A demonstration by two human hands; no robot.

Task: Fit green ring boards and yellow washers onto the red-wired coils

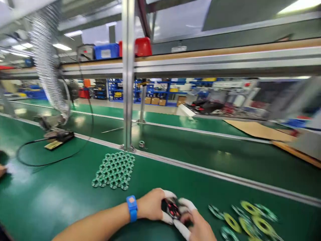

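My left hand (155,204), with a blue wrist strap (132,208) and white coverings on its fingertips, is closed around a small dark part with red pieces (173,209). From the right, my right hand (195,222), also with white-covered fingertips, has its fingers bent against the same part. Blur and the fingers hide much of it, so its kind is unclear. To the right of my hands lie loose green and yellow rings (250,219). A sheet of joined green ring-shaped boards (115,170) rests beyond my left forearm.
A metal post (128,77) stands at the bench's rear rail. A soldering iron stand (59,137) with a trailing cable sits at left, below a silver duct (48,60). Behind the rail is a small wire spool (141,144). Another person's hand (2,170) shows at the left edge.
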